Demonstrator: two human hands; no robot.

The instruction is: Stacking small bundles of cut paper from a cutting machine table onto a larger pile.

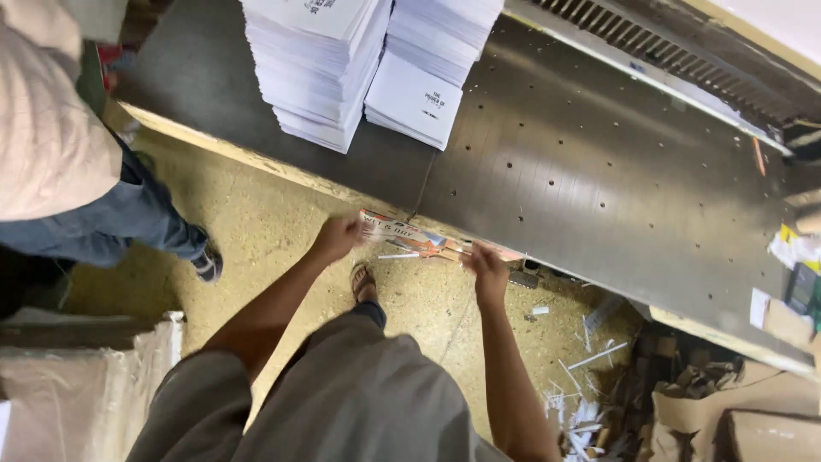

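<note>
1. Two stacks of white printed sheets stand on the dark metal table (599, 171): the taller stack (316, 60) to the left and the shorter stack (428, 77) just beside it, both well back from the near edge.
2. The table top is dotted with small holes, and its worn yellowish front edge runs on a slant from upper left to lower right.
3. A thin bundle of printed paper strips (419, 240), white with red and orange print, lies along that front edge, held between both hands.
4. Its long axis follows the table edge, one end pointing up-left and the other down-right; it lies roughly flat.
5. The left hand (335, 238) has its grip clamped on the left end of the bundle.
6. The right hand (487, 265) is closed over the right end, though blur hides how the fingers sit, so it seems to pinch rather than merely rest.
7. Another person (60, 154) in a pale top and blue jeans stands to the left, near the table's corner, well apart from the bundle.
8. White paper trimmings (581, 402) litter the speckled floor (256, 222) to the right, beside crumpled brown paper (727, 411).
9. Nothing lies between the hands and the bundle.
</note>
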